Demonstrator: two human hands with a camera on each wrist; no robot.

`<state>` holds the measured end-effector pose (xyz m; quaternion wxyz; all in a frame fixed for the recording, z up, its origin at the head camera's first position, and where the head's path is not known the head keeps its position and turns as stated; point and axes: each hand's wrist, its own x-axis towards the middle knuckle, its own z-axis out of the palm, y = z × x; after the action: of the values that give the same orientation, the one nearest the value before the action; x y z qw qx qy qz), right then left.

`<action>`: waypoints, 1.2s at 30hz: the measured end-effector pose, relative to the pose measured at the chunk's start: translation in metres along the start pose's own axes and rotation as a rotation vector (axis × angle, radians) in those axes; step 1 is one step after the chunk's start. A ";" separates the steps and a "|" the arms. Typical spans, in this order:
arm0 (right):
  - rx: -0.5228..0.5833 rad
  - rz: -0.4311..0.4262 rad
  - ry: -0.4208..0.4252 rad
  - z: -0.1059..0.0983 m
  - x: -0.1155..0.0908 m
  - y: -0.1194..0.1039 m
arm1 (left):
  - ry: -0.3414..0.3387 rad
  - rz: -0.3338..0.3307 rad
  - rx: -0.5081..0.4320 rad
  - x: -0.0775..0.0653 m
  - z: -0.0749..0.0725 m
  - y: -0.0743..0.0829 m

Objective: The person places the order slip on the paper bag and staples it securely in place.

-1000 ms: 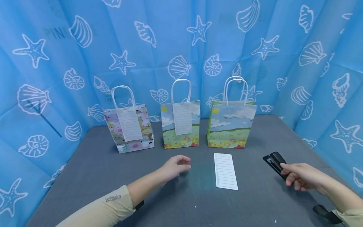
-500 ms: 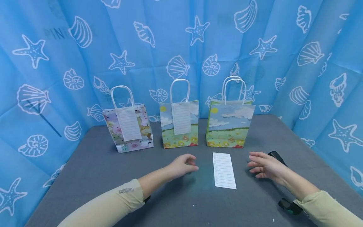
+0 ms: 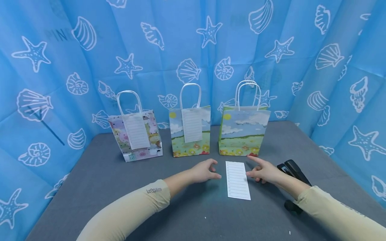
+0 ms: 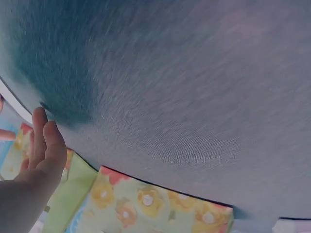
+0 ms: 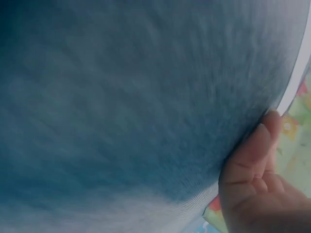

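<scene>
A white lined sheet of paper [image 3: 237, 180] lies flat on the grey table between the two hands. My left hand [image 3: 206, 171] hovers just left of the sheet, thumb and fingers apart and holding nothing. On the other side, my right hand [image 3: 265, 170] reaches to the sheet's right edge, its index finger stretched forward and its thumb at the paper. In the right wrist view its fingertips [image 5: 272, 119] are by the white paper edge; whether they touch it is unclear. A black stapler [image 3: 295, 170] lies on the table, partly behind the right forearm.
Three paper gift bags stand at the back: an animal-print bag [image 3: 155, 134] and a meadow-print bag [image 3: 190, 149], each with a lined sheet on its front, and another meadow-print bag [image 3: 244, 134] without one. A blue seashell curtain [image 3: 169, 43] hangs behind.
My right hand has let go of the stapler, leaving it on the table, and moved left to the paper's edge. My left hand has moved right, closer to the paper.
</scene>
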<state>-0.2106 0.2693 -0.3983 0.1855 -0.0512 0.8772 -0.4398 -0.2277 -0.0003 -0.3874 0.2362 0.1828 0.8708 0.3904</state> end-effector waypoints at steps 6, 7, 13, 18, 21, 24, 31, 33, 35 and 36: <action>-0.117 0.001 0.038 0.004 0.014 -0.002 | 0.021 -0.021 0.112 0.022 0.009 0.007; -0.137 0.003 0.045 0.005 0.016 -0.002 | 0.026 -0.024 0.136 0.026 0.012 0.008; -0.262 0.022 0.053 0.008 0.024 -0.004 | 0.064 -0.129 0.273 0.046 0.027 0.010; -0.320 0.034 0.044 0.010 0.029 -0.007 | 0.086 -0.194 0.392 0.058 0.034 0.013; -0.311 0.037 0.018 0.010 0.031 -0.009 | 0.091 -0.214 0.405 0.061 0.036 0.017; -0.294 0.045 -0.008 0.010 0.031 -0.011 | 0.095 -0.230 0.386 0.061 0.035 0.020; -0.281 0.092 -0.029 0.010 0.031 -0.016 | 0.100 -0.213 0.356 0.060 0.033 0.020; -0.284 0.102 -0.032 0.010 0.032 -0.016 | 0.109 -0.218 0.343 0.059 0.033 0.020; -0.287 0.117 -0.034 0.010 0.032 -0.017 | 0.117 -0.216 0.340 0.059 0.033 0.021; -0.293 0.123 -0.033 0.010 0.031 -0.016 | 0.120 -0.208 0.346 0.059 0.034 0.021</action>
<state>-0.2373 0.2441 -0.3994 0.2170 -0.0314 0.9303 -0.2942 -0.2545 0.0624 -0.4067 0.1882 0.1060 0.9516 0.2188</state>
